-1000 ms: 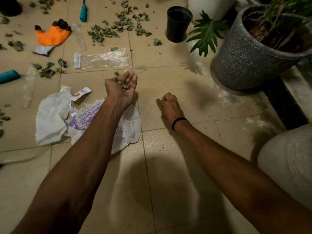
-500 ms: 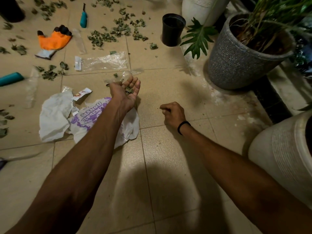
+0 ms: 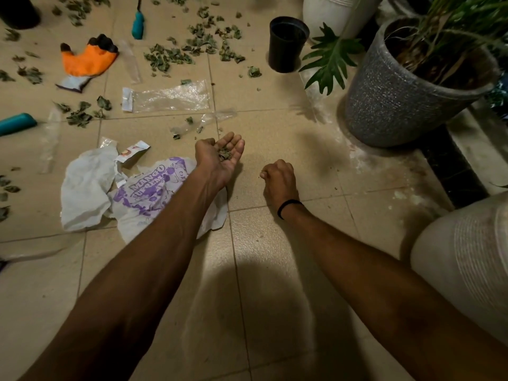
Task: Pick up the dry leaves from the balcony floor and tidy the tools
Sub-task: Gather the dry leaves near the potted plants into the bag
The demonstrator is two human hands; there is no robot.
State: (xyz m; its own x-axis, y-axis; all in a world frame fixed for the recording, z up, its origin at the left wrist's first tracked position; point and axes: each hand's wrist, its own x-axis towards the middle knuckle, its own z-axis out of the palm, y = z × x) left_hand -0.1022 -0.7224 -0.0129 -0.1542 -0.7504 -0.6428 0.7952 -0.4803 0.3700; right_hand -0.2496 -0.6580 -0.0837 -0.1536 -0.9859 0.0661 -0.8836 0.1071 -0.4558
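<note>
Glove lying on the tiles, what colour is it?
The glove is orange with black tips and a pale cuff; head view, upper left.

The tiled floor [image 3: 275, 127] bears scattered dry leaves [image 3: 170, 55], an orange glove [image 3: 87, 59], a clear bag [image 3: 169, 99].

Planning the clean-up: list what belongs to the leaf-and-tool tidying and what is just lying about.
Job: dry leaves on floor, leaves cupped in left hand, orange glove, teal-handled tool, teal handle.
Lying about: black pot, grey planter, clear plastic sleeve.

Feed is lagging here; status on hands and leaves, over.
Left hand cupped palm-up, carrying leaf bits. Right hand curled at floor, contents hidden. Dry leaves scattered beyond clear bag. Orange glove lies among them.
</note>
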